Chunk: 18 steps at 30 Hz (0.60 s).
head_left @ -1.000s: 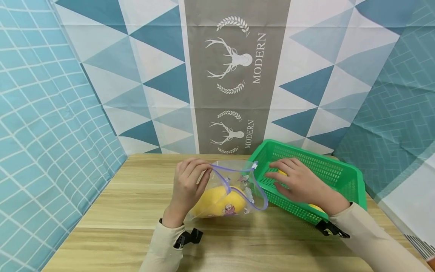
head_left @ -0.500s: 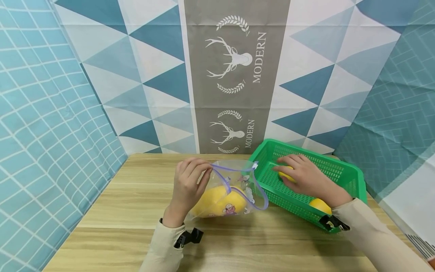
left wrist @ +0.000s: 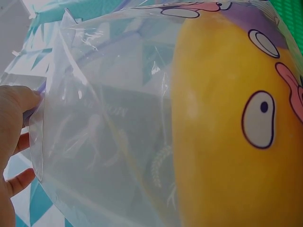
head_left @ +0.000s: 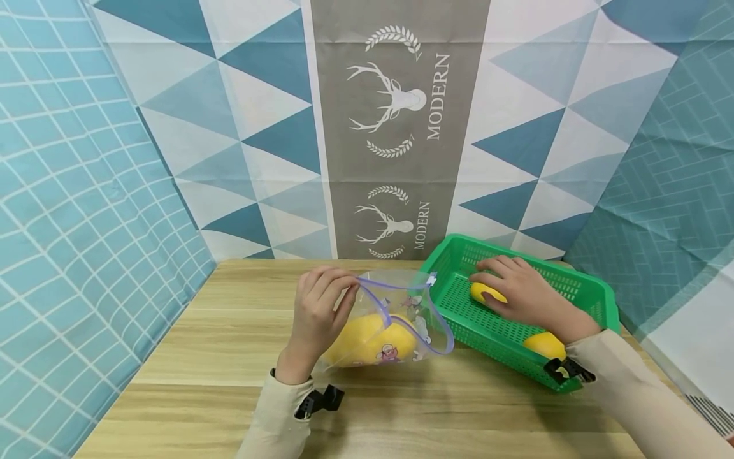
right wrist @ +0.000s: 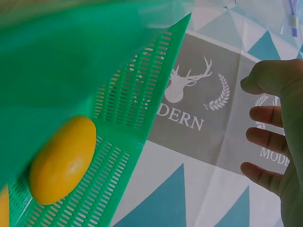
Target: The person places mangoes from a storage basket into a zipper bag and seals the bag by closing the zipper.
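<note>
- Our left hand (head_left: 317, 312) has its grip clamped on the clear, purple-rimmed plastic bag (head_left: 422, 328) left of the basket.
- Our right hand (head_left: 518, 290), grip apart, hovers above the yellow oval fruit (head_left: 480, 293) inside the green, rectangular plastic basket (head_left: 595, 312).

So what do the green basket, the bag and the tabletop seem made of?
Green basket: probably molded plastic with a soft sheen, judging by its regular slots.
Bag: clear, glossy plastic film; it creases, glints and shows its yellow contents.
Tabletop: satin wood grain; whether solid wood or printed laminate, I can't tell.
</note>
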{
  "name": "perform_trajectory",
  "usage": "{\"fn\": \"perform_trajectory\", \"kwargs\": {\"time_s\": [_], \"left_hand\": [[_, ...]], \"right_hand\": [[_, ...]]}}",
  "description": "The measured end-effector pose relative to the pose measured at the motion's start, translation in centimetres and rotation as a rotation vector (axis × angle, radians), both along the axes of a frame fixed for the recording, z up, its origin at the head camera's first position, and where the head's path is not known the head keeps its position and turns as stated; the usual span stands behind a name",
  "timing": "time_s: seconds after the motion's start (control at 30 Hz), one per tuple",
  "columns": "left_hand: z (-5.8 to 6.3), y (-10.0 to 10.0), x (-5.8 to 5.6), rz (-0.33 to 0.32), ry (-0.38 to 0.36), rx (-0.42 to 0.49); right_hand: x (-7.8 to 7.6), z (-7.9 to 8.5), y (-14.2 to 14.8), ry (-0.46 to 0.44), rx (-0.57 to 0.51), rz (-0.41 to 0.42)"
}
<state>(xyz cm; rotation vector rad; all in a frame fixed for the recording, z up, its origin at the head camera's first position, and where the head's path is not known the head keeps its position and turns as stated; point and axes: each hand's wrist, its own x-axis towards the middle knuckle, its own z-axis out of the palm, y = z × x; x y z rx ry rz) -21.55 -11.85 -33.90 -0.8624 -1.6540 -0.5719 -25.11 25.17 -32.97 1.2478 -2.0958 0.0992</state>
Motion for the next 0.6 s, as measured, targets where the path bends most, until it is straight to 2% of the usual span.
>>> {"fn": "perform_trajectory", "kwargs": {"time_s": [0.6], "left_hand": [[-0.1, 0.1, 0.0, 0.000, -0.006, -0.006]], "right_hand": [[-1.5, 0.1, 2.2, -0.039, 0.061, -0.040]]}}
